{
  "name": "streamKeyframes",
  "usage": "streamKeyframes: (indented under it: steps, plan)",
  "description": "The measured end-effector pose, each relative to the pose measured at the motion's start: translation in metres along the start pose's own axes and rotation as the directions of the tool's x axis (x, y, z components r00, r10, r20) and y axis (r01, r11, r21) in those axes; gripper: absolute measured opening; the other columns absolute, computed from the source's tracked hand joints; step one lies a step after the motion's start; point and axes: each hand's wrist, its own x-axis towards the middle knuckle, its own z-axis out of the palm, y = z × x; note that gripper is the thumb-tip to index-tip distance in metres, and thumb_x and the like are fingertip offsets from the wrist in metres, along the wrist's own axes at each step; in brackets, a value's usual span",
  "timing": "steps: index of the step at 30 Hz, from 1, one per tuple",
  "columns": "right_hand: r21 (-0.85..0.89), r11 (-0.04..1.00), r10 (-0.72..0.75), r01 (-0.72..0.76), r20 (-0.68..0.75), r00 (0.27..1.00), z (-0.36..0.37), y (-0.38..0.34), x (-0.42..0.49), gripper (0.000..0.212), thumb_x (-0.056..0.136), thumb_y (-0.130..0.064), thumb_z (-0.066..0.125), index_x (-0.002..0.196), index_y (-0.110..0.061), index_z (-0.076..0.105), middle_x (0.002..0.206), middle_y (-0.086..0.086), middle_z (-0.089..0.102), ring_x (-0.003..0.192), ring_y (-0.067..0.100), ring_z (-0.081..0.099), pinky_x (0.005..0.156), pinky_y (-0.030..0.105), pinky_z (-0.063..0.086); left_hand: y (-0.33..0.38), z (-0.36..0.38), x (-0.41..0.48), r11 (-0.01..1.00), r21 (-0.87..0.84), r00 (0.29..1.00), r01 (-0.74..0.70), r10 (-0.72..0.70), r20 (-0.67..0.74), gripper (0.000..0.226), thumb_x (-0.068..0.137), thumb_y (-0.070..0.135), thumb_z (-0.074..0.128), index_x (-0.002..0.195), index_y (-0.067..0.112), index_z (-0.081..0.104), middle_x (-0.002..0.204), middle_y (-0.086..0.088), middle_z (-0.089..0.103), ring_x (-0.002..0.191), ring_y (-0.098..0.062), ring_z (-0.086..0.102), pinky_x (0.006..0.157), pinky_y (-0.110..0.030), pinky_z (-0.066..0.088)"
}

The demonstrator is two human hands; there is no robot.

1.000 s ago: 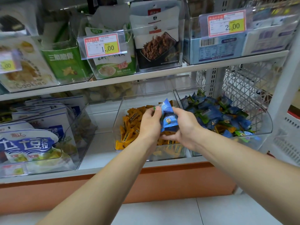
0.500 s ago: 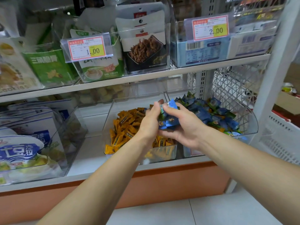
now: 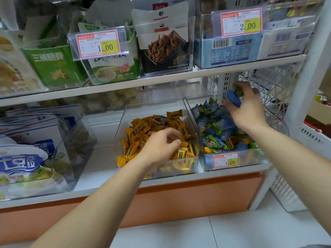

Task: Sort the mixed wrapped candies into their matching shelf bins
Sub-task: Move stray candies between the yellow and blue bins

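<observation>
1. Head view: white shelf (image 3: 100, 169), two tiers. The upper tier carries snack packs in clear bins; the lower tier carries the candy bins.
2. Lower left: large clear bin of snack bags (image 3: 23, 158), apart from the candy bins.
3. Two clear candy bins sit side by side at the front edge of the lower tier: left bin (image 3: 120, 140), right bin (image 3: 279, 120).
4. Left bin holds a pile of yellow candies (image 3: 143, 129).
5. Right bin holds a pile of blue and green candies (image 3: 215, 120), with a few yellow strays (image 3: 234, 140) near the front.
6. Left hand (image 3: 161, 145): palm down on the yellow pile, front-right part of the left bin, fingers curled in. Can't tell if it has one pinched.
7. Right hand (image 3: 249, 110): raised over the back of the right bin, above the pile, fingers curled round the held blue candies (image 3: 233, 98); a bit of green wrapper shows at the top.
8. Price tag (image 3: 226, 161) on the right bin's front wall reads 1.00.
</observation>
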Motion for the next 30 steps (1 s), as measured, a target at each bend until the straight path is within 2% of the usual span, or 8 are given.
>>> streamKeyframes:
  steps: [4,7,9,12,16,22,26,30]
  plan:
    - [-0.443,0.894,0.279,-0.072,0.422,0.863,0.017,0.017,0.004,0.074,0.091,-0.067,0.048,0.153,-0.034,0.025,0.153,0.02,0.035,0.134,0.045,0.04,0.108,0.05,0.035,0.004,0.017,0.003,0.991,-0.018,0.979,-0.133,0.134,0.156,0.025,0.086,0.04,0.069,0.11,0.033,0.07,0.116,0.02,0.065,0.109,0.006,0.055,0.089,-0.01,0.041]
    - [-0.567,0.823,0.288,-0.026,0.378,0.88,0.018,0.001,0.002,0.09,0.082,-0.081,0.045,0.155,-0.034,0.02,0.161,0.014,0.023,0.146,0.042,0.019,0.116,0.057,0.019,-0.002,0.024,0.005,0.981,0.07,0.937,-0.179,0.149,0.315,0.033,0.088,0.049,0.067,0.115,0.029,0.07,0.13,0.012,0.062,0.121,-0.004,0.052,0.102,-0.028,0.042]
    - [-0.489,0.869,0.107,0.07,0.324,0.94,0.015,-0.015,-0.002,0.083,0.084,-0.074,0.052,0.15,-0.026,0.035,0.155,0.014,0.036,0.14,0.041,0.03,0.113,0.053,0.029,-0.006,0.024,0.008,0.955,0.188,0.908,-0.231,0.143,0.393,0.042,0.092,0.058,0.056,0.122,0.03,0.068,0.141,0.01,0.054,0.129,-0.008,0.045,0.104,-0.032,0.037]
    - [-0.215,0.956,-0.1,0.198,0.396,0.913,0.019,-0.037,-0.015,0.064,0.09,-0.057,0.056,0.145,-0.025,0.045,0.146,0.01,0.049,0.13,0.033,0.047,0.104,0.044,0.044,-0.011,0.017,0.012,0.9,0.337,0.91,-0.277,0.133,0.393,0.049,0.097,0.063,0.037,0.112,0.031,0.071,0.13,0.007,0.058,0.116,-0.014,0.051,0.092,-0.035,0.044]
    - [-0.225,0.925,-0.115,0.305,0.602,0.79,0.031,-0.039,-0.038,0.075,0.09,-0.063,0.053,0.152,-0.027,0.032,0.152,0.007,0.043,0.138,0.029,0.04,0.108,0.043,0.041,-0.034,-0.006,0.009,0.922,0.381,0.948,-0.068,-0.059,0.312,0.049,0.091,0.067,0.048,0.069,0.027,0.066,0.08,0.003,0.065,0.073,-0.018,0.059,0.064,-0.037,0.048]
    - [-0.247,0.912,-0.109,0.328,0.626,0.772,0.035,-0.029,-0.043,0.072,0.091,-0.062,0.051,0.151,-0.026,0.035,0.15,0.005,0.047,0.14,0.029,0.036,0.109,0.042,0.037,-0.029,-0.009,0.008,0.806,0.592,0.984,-0.019,-0.088,0.153,0.03,0.087,0.053,0.064,0.073,0.027,0.068,0.074,0.01,0.067,0.067,-0.008,0.06,0.051,-0.026,0.046]
    - [-0.25,0.903,-0.122,0.35,0.63,0.767,0.037,-0.029,-0.045,0.068,0.092,-0.061,0.05,0.149,-0.024,0.037,0.146,0.008,0.05,0.138,0.031,0.036,0.108,0.045,0.038,0.0,0.01,0.014,0.915,0.321,0.968,-0.245,0.21,0.14,0.018,0.09,0.045,0.062,0.101,0.033,0.069,0.107,0.013,0.066,0.098,-0.008,0.06,0.083,-0.029,0.051]
    - [-0.239,0.9,-0.141,0.364,0.631,0.763,0.033,-0.026,-0.046,0.067,0.092,-0.061,0.048,0.148,-0.026,0.038,0.144,0.007,0.052,0.137,0.03,0.038,0.107,0.044,0.038,0.003,0.019,0.018,0.92,0.32,0.842,-0.226,0.02,0.539,0.052,0.099,0.059,0.04,0.131,0.025,0.063,0.155,0.005,0.04,0.142,-0.015,0.033,0.113,-0.033,0.029]
